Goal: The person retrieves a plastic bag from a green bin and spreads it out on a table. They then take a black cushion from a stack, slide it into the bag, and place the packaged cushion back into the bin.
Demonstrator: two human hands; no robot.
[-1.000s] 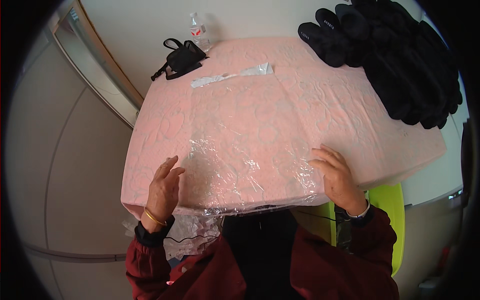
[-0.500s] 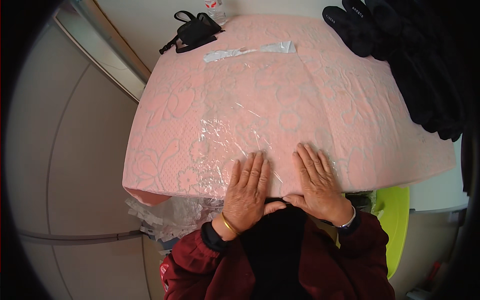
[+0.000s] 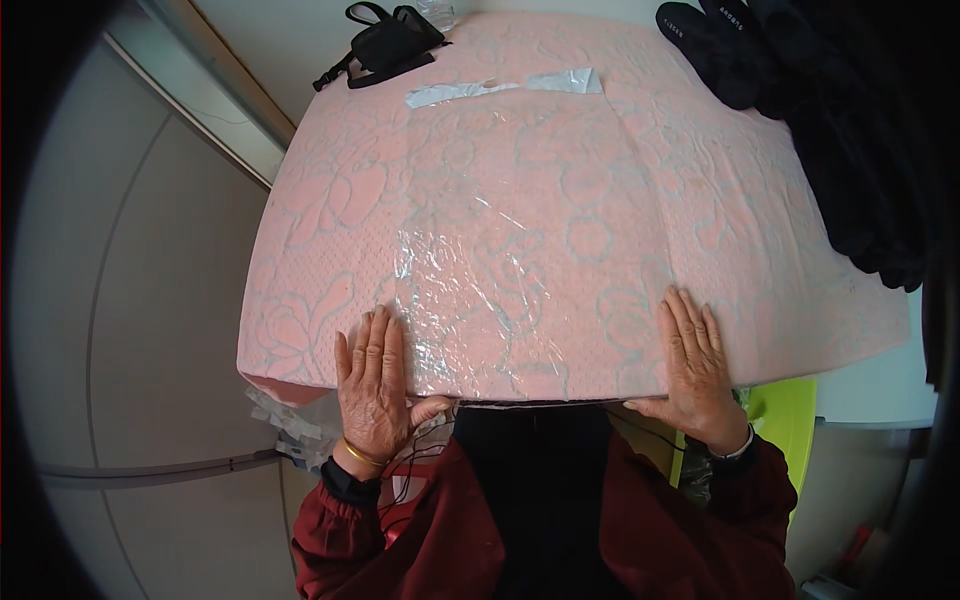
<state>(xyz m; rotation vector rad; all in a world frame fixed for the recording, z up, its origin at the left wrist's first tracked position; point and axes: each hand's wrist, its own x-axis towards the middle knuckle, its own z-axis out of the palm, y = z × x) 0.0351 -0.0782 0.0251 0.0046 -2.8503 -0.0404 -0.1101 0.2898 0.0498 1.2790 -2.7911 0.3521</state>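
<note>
A clear plastic bag (image 3: 530, 270) lies flat on a pink patterned cloth (image 3: 320, 240) that covers the table. White strips (image 3: 563, 82) mark the bag's far end, and its near end reaches the table's front edge. My left hand (image 3: 373, 385) rests flat at the bag's left near corner, fingers stretched forward and thumb at the edge. At the right near corner my right hand (image 3: 692, 365) lies the same way, fingers extended. Neither hand grips anything. Whether anything thin is inside the bag cannot be made out.
Black fuzzy socks or similar items (image 3: 840, 130) are piled at the far right. A black strapped pouch (image 3: 390, 45) and a clear bottle (image 3: 436, 13) stand at the far left. Below the table edge are a lime-green bin (image 3: 790, 430) and crumpled clear plastic (image 3: 295, 425).
My hands have slid apart along the near edge, left hand to the left and right hand to the right. The bag's near part between them now shows.
</note>
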